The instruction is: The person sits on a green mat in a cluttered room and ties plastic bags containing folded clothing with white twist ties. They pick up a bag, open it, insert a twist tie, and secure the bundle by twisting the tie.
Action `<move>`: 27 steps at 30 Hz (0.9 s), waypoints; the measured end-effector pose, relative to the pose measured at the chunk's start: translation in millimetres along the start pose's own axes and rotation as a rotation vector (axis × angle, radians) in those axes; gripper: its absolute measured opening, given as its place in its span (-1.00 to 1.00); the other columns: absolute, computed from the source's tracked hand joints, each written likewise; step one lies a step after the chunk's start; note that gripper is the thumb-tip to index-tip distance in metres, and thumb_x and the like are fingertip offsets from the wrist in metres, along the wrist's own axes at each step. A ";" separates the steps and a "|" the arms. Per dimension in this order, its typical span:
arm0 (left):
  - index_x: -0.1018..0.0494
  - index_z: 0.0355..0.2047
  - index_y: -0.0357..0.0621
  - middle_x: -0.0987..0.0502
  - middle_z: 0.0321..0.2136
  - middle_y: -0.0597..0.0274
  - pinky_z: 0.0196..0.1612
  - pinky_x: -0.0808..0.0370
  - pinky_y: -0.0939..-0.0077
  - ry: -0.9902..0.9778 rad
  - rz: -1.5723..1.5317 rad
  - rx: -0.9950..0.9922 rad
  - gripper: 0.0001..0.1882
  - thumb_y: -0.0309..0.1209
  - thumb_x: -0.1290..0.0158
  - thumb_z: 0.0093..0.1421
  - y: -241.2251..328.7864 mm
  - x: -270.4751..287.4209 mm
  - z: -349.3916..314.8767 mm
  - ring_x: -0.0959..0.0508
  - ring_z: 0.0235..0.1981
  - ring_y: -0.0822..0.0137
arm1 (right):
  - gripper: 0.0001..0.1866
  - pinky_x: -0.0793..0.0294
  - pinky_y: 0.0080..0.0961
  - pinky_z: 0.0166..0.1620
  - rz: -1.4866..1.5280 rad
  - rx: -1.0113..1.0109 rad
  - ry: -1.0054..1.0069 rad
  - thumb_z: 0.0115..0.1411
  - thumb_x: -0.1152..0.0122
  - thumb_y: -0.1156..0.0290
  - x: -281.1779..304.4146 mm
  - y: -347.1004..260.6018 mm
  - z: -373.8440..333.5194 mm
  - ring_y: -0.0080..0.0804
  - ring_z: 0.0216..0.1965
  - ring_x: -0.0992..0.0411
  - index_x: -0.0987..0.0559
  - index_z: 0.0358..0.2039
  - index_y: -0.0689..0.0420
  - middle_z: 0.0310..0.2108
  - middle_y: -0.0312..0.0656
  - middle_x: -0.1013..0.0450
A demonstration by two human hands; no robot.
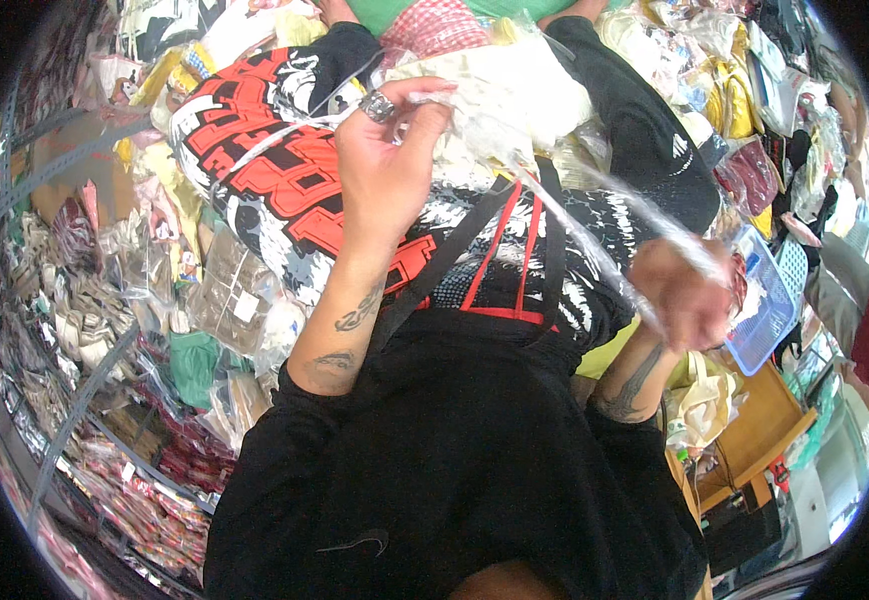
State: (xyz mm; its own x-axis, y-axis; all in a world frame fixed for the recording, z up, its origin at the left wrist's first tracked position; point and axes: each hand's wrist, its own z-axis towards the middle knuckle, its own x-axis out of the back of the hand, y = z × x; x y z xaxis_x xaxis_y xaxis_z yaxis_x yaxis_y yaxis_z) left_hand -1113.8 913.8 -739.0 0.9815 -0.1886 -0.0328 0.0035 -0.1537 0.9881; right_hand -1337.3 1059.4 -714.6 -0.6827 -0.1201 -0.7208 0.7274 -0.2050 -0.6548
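Basically L hand (400,140) fwd, R hand (685,297) back w/ clr strip (667,227)

From here I see a white plastic-wrapped bundle (530,90) over the lap (475,235) in patterned trousers. On the left, grey metal shelves (60,443) carry bagged clothes (170,525); right, a pale bag (703,408) sits against wooden furniture (760,435).

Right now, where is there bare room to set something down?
The wooden surface at right shows a bare patch, bordered by cream bag and blue basket. Crowded: wrapped packets heaped on both sides, and the gap between left hand and right hand, partly crossed by clear plastic.
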 end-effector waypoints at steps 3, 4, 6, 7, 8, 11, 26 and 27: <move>-0.53 -0.26 -0.31 -0.55 -0.48 0.26 -0.38 -0.33 0.71 0.014 -0.097 0.122 -0.81 -0.55 -0.04 0.11 -2.5 16.2 4.5 -0.44 -0.47 0.58 | -0.84 -0.19 -0.37 -0.07 0.164 0.297 0.275 0.03 -0.28 0.17 -17.8 -27.0 18.9 -0.43 -0.04 -0.27 -0.58 -0.64 -0.16 -0.20 -0.45 -0.44; -0.53 -0.25 -0.30 -0.55 -0.48 0.26 -0.39 -0.33 0.69 -0.069 -0.204 0.166 -0.80 -0.55 -0.04 0.10 -6.0 21.7 7.5 -0.44 -0.50 0.56 | -0.83 -0.10 -0.33 0.05 0.166 0.358 0.268 0.07 -0.25 0.15 -17.0 -35.5 24.4 -0.41 0.05 -0.19 -0.60 -0.61 -0.15 -0.03 -0.47 -0.42; -0.52 -0.27 -0.29 -0.55 -0.48 0.26 -0.38 -0.33 0.67 -0.045 -0.288 0.213 -0.82 -0.55 -0.03 0.11 -5.7 18.2 5.7 -0.45 -0.51 0.53 | -0.78 -0.14 -0.30 0.05 0.004 0.544 0.573 0.15 -0.18 0.20 -25.7 -30.6 29.0 -0.37 -0.02 -0.26 -0.63 -0.55 -0.01 0.05 -0.34 -0.41; -0.51 -0.27 -0.28 -0.55 -0.48 0.25 -0.38 -0.34 0.66 -0.026 -0.329 0.233 -0.84 -0.55 -0.02 0.12 -4.2 15.9 4.1 -0.45 -0.52 0.52 | -0.76 -0.16 -0.32 0.04 -0.247 0.618 0.732 0.17 -0.16 0.23 -27.4 -22.5 35.3 -0.37 -0.05 -0.30 -0.64 -0.53 0.05 0.06 -0.29 -0.41; -0.46 -0.27 -0.24 -0.54 -0.45 0.24 -0.37 -0.37 0.62 0.022 -0.409 0.268 -0.86 -0.52 -0.01 0.15 -0.5 13.7 4.9 -0.48 -0.49 0.48 | -0.74 -0.19 -0.35 0.02 -0.504 0.684 0.887 0.20 -0.13 0.25 -25.1 -16.7 41.4 -0.36 -0.09 -0.33 -0.65 -0.50 0.12 0.07 -0.24 -0.41; -0.42 -0.24 -0.22 -0.54 -0.42 0.24 -0.37 -0.39 0.61 0.056 -0.373 0.271 -0.87 -0.48 0.01 0.19 4.2 13.6 9.3 -0.51 -0.47 0.46 | -0.72 -0.27 -0.69 -0.35 -1.621 0.278 1.034 0.22 -0.09 0.38 19.5 -14.7 14.9 -0.63 -0.49 -0.30 -0.59 -0.52 0.30 -0.44 -0.20 -0.55; -0.43 -0.27 -0.28 -0.52 -0.37 0.29 -0.22 -0.43 0.63 -0.230 -0.041 -0.043 -0.87 -0.53 -0.07 0.17 14.8 -5.0 14.0 -0.49 -0.31 0.53 | -0.84 -0.45 -0.46 -0.41 -1.375 -0.150 0.150 0.19 -0.14 0.39 -13.6 59.9 85.2 -0.26 -0.49 -0.54 -0.60 -0.25 0.14 -0.56 -0.06 -0.50; -0.43 -0.28 -0.28 -0.52 -0.37 0.29 -0.22 -0.43 0.64 -0.208 0.044 -0.102 -0.88 -0.52 -0.07 0.18 12.8 -2.8 12.5 -0.49 -0.31 0.54 | -0.84 -0.46 -0.48 -0.41 -1.334 -0.187 0.196 0.20 -0.13 0.40 -16.0 55.7 82.5 -0.29 -0.47 -0.56 -0.61 -0.28 0.16 -0.54 -0.07 -0.51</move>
State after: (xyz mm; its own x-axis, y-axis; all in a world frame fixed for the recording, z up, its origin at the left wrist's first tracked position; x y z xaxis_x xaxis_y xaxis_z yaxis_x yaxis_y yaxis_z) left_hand -1118.9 900.3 -728.2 0.9208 -0.3900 -0.0089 -0.0088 -0.0436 0.9990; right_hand -1291.6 969.8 -720.8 -0.8587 0.2056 0.4693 -0.4633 0.0799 -0.8826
